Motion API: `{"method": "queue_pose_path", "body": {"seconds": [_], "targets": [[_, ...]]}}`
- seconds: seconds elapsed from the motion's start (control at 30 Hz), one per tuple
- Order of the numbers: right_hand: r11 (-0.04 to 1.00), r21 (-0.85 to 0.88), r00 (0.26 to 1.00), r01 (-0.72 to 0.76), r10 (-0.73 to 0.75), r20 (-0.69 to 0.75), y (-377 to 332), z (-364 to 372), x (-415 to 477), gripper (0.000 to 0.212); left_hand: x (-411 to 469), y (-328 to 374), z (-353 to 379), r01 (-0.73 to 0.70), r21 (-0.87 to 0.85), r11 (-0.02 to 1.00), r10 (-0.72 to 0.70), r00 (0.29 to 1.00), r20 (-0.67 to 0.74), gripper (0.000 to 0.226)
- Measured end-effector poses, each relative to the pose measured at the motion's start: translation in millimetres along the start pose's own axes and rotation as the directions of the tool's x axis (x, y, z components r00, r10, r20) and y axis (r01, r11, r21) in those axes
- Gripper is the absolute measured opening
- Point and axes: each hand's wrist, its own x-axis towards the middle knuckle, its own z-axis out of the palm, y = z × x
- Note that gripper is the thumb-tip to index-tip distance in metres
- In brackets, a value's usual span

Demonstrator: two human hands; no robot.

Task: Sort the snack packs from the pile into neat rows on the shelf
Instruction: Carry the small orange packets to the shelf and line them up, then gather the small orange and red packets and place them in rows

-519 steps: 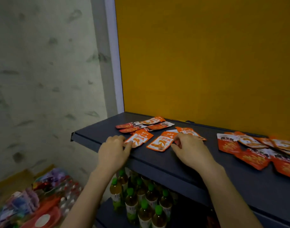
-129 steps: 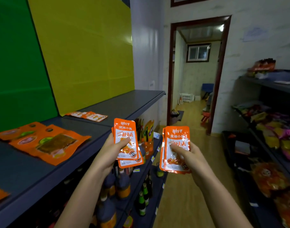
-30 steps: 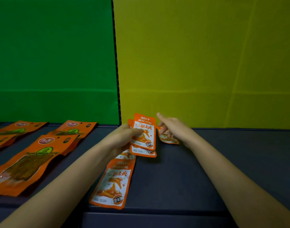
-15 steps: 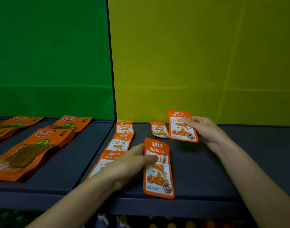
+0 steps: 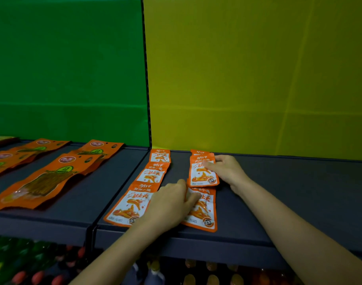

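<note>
snack packs [image 5: 152,172] laid flat in two lines on the dark shelf [image 5: 299,192], running from the front lip back to the yellow panel [image 5: 248,79]. left line: three packs, one behind another, slightly overlapped, slanting rightward toward the back, with the near pack [image 5: 128,204] at the front edge. right line: front pack [image 5: 203,212] at the lip, middle pack [image 5: 202,173] overlapping its top edge, back pack [image 5: 198,152] mostly hidden beneath the middle one, close against the panel.

left hand [image 5: 169,204] lying across the gap between the two lines, covering the right side of the near pack, fingers [image 5: 193,197] bent onto the upper left corner of the front pack — pinching or only pressing, cannot tell. right hand [image 5: 227,171] clamped on the middle pack — thumb flat across its printed face, fingers curled at its right edge.

to the left, in front of the green panel [image 5: 62,68], larger orange packs [image 5: 42,182] flat on the neighbouring shelf section, some overlapped. below the shelf, bottles [image 5: 37,277] with coloured caps, blurred.
</note>
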Motion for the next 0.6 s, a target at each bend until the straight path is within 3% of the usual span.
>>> {"method": "queue_pose_path", "body": {"seconds": [0.17,0.33,0.6], "targets": [[0.977,-0.213,1.0,0.006,-0.007,-0.004,6.8,1.9,5.3,0.039,0.8,-0.4,4.0,0.01,0.021,1.0,-0.009,1.0,-0.022,0.042],[0.857,-0.515,0.999,0.02,-0.04,-0.027,9.7,0.6,3.2,0.054,-1.6,2.1,4.0,0.015,0.071,0.997,-0.011,0.998,-0.055,0.042],[0.708,-0.705,0.997,0.037,-0.077,-0.024,1.5,-4.3,-8.1,0.06,-4.4,8.2,-1.4,0.039,0.146,0.989,-0.023,0.994,-0.105,0.045]]}}
